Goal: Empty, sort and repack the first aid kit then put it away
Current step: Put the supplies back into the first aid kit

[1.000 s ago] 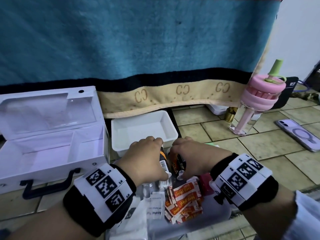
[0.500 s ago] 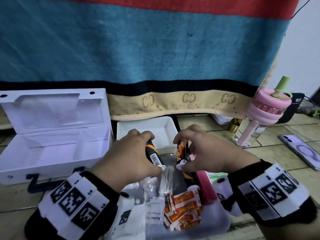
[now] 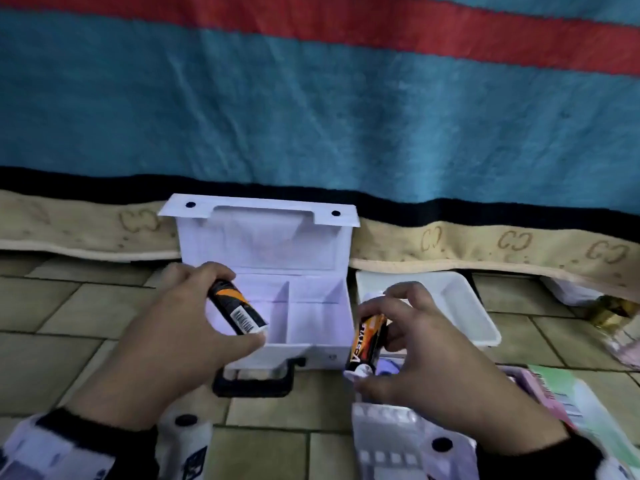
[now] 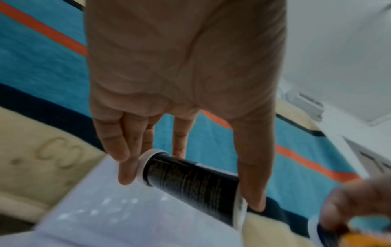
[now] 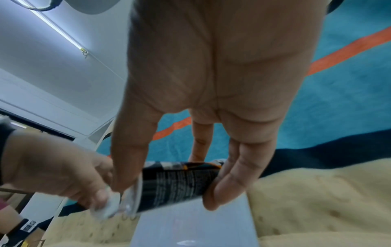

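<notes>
The white first aid box (image 3: pixel 311 327) stands open on the tiled floor, lid up against the blanket, its compartments bare. My left hand (image 3: pixel 194 327) grips a black and orange tube (image 3: pixel 237 311) end to end between fingers and thumb, over the box's left compartment; the same tube (image 4: pixel 190 185) fills the left wrist view. My right hand (image 3: pixel 412 344) holds a second black and orange tube (image 3: pixel 367 341) upright just right of the box's front corner, and the tube (image 5: pixel 180 183) lies between thumb and fingers in the right wrist view.
A white tray (image 3: pixel 460 306) sits right of the box. A clear bin (image 3: pixel 388 441) with supplies lies at the bottom, with a pink item (image 3: pixel 540 393) and a green packet (image 3: pixel 588 410) beside it. The teal blanket (image 3: pixel 311 116) hangs behind. Bare tiles lie to the left.
Both hands have lifted the tubes out of the clear bin and carried them left toward the open box. The view has swung left, so the box now sits centre.
</notes>
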`<state>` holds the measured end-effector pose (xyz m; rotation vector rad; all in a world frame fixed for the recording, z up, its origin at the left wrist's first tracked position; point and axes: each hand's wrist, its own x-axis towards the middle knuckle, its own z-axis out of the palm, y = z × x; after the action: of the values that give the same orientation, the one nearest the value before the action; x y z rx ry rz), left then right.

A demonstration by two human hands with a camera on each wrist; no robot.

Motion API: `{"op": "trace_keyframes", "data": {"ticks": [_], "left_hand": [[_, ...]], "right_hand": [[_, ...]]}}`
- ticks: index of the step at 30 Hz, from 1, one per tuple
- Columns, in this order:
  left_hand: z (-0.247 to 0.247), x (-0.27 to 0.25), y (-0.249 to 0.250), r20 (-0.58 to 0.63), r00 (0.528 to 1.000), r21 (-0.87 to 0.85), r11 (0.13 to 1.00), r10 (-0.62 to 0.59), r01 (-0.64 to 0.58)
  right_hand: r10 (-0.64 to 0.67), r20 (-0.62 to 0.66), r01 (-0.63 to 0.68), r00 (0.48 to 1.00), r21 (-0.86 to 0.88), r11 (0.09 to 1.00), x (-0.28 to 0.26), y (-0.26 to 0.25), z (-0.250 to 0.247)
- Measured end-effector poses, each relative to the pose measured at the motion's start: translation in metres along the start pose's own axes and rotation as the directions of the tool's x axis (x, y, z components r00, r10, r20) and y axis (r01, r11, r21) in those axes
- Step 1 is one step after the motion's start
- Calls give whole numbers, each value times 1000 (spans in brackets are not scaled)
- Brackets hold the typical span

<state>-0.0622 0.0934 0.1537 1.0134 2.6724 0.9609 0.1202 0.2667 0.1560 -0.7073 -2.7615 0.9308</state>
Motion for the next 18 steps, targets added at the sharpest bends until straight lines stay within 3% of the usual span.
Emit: {"op": "trace_keyframes", "data": {"ticks": [2,6,9,11,15,18], "left_hand": [[-12,9,-32,1,999,58,997,-41,41],[-16,27,-76,12,1000,87,996,11,-12],[-8,38,-85,39,993,114,987,109,-113],[0,44,-90,125,974,202,957,188,-211],[13,52,-93,258,933,328,886,250,-327],[12,59,-95,310,930,389,866,198,-314]], "right_hand": [[-13,-65,16,998,47,999,20,-24,22],[36,-232,-6,972,126,992,60,-70,73],[160,-351,-89,922,210,974,87,-92,108],[265,-412,-144,872,303,942,101,-97,127],[384,-399,-210,833,413,886,113,-97,144],[428,-359,-240,830,462,854,122,-95,151]]}}
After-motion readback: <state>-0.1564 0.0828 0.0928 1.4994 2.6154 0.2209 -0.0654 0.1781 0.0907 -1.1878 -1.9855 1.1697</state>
